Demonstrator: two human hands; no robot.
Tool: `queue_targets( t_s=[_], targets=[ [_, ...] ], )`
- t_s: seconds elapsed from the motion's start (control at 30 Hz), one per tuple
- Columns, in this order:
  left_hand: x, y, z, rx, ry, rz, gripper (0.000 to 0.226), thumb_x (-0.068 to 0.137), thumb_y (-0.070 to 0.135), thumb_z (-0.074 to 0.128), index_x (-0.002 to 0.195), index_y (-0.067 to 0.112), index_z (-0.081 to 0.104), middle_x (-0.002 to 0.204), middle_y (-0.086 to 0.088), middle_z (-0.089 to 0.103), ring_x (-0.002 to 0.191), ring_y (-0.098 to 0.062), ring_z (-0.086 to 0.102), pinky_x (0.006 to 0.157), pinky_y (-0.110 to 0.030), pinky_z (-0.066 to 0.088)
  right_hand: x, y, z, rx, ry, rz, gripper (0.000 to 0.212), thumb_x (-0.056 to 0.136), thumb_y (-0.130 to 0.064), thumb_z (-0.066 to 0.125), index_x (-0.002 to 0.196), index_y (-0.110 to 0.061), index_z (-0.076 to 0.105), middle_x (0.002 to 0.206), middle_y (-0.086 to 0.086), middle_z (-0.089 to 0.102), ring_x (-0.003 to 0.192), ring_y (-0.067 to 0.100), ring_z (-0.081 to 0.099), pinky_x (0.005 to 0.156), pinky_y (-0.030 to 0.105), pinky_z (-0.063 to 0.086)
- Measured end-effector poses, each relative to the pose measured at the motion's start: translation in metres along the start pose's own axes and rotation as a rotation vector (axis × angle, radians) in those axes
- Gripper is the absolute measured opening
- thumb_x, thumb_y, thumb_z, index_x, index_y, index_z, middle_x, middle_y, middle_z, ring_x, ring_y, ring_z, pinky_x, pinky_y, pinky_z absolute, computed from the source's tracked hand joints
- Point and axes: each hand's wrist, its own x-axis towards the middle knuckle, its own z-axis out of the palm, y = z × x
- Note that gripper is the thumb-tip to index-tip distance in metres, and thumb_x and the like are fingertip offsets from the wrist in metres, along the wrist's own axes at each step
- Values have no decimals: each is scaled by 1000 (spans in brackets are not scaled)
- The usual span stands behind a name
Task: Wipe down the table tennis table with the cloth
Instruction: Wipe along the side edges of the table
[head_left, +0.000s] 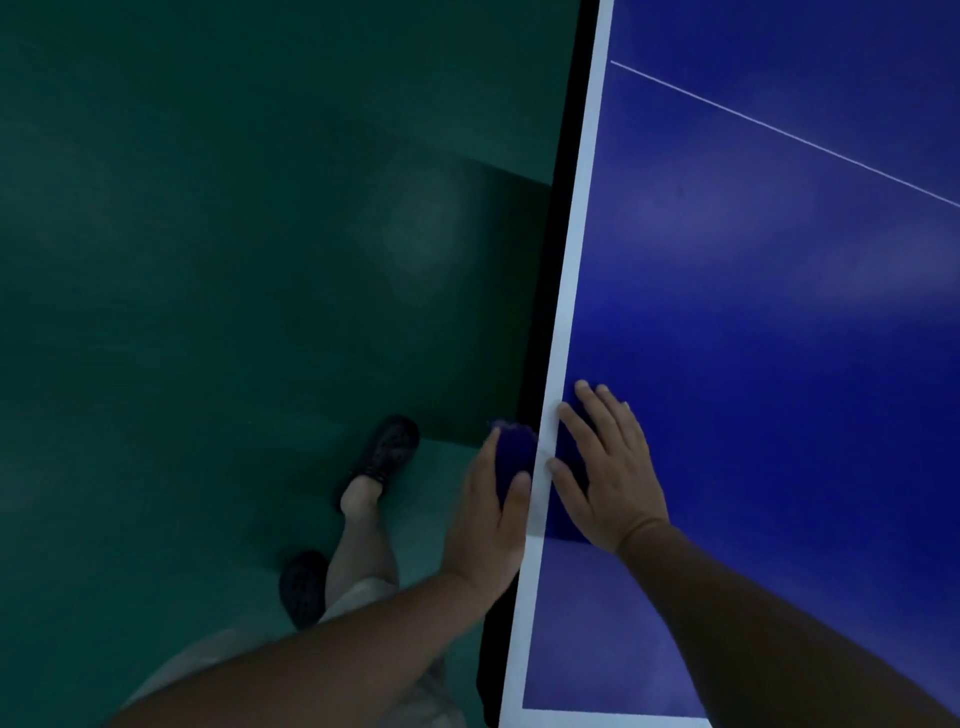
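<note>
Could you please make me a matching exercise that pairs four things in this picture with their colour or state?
Things:
1. left hand
2. right hand
3. floor
4. edge stripe

Colour or state:
a. green
b. lies flat on the blue table
c. white
d. holds the cloth

Pairs: 1-d, 2-b, 3-a, 4-c.

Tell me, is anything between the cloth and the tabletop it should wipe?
Only the right hand, lying flat on the tabletop just inside the white edge line, beside the cloth the left hand grips.
</note>
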Motion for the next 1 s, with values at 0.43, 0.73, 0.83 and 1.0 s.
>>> queue_targets(
  t_s=[0.43, 0.73, 0.83, 1.0],
  targets=[
    [-16, 8, -1, 44, -24, 69, 54, 97, 65, 37, 148, 60, 19, 142, 36, 39, 129, 10, 43, 96, -7, 36, -1, 1, -2, 13, -31, 3, 59, 104, -51, 33, 151, -16, 42, 167, 3, 20, 156, 22, 13, 127, 41, 7],
    [103, 62, 5, 111, 59, 149, 57, 104, 38, 46, 157, 27, 25, 146, 14, 38, 129, 6, 37, 103, -7, 27, 12, -3, -8, 122, 67, 48, 44, 97, -42, 49, 128, -15, 66, 148, 5, 52, 138, 27, 44, 112, 47, 35],
    [102, 60, 6, 114, 54, 164, 59, 103, 39, 47, 157, 28, 24, 144, 17, 38, 127, 7, 38, 101, -3, 26, 51, 4, -19, 143, 131, 40, 29, 96, -38, 51, 105, -15, 67, 117, 1, 60, 105, 25, 55, 87, 43, 46],
    [59, 34, 0, 86, -31, 136, 54, 100, 59, 38, 146, 64, 11, 144, 44, 28, 130, 18, 34, 96, 2, 28, 129, 34, -31, 72, 93, 80, 50, 100, -35, 49, 141, -7, 54, 154, 14, 42, 146, 33, 34, 121, 49, 26]
  ],
)
